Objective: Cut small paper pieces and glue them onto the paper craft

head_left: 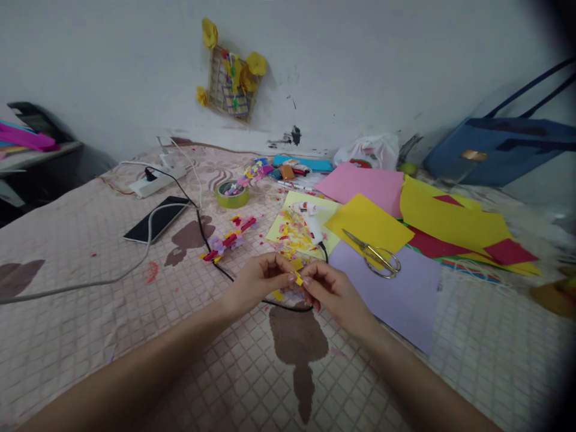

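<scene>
Yellow, pink and lilac over a checked cloth

I see yellow on the small held piece. The worktop cloth shows me a pale pinkish-cream ground, a lattice of darker lines and brownish-mauve motifs. I make out crimson on the decorated stick, with lilac and yellow bits. The scraps mix yellow, pink and red on a pale yellow sheet. Nearby I read plain pink, strong yellow and lilac sheets. The glue gun is white, the scissors' handles gold-toned, the tape roll yellow-green, the bag blue.
</scene>
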A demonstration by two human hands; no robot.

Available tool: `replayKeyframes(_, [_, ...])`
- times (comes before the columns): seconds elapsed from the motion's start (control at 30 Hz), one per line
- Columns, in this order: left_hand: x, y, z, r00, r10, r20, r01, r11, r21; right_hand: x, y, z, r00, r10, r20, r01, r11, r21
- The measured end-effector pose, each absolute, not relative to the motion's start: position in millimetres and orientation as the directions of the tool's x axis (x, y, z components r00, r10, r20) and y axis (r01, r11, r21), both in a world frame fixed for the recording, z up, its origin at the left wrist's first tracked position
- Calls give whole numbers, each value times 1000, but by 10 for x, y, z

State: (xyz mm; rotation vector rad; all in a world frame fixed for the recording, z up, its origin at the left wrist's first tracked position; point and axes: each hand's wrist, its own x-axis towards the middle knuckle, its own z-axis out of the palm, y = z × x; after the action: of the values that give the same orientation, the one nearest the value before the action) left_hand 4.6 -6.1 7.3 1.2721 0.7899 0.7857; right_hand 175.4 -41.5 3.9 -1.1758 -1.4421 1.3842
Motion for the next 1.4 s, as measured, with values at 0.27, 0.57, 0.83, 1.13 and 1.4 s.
replayKeyframes(0.27, [65, -62, 58, 510, 856, -83, -128, 171, 977, 1743, -418, 39, -261, 964, -57, 101, -32, -994])
replayKeyframes(0.57, [37, -55, 91, 548, 834, 59, -123, 11, 992, 1773, -403, 14, -256, 964, -76, 53, -64, -997])
replayKeyframes(0.83, [26, -50, 115, 532, 844, -61, -30, 91, 995, 1742, -428, 43, -245, 969, -25, 111, 2, -994])
replayKeyframes(1.13, [23, -37, 104, 516, 839, -172, 15, 192, 981, 1723, -457, 59, -240, 971, -11, 160, 29, -987])
replayKeyframes(1.4, [14, -49, 101, 516, 843, -152, 27, 161, 987, 1736, -439, 31, -297, 951, -90, 86, -67, -994])
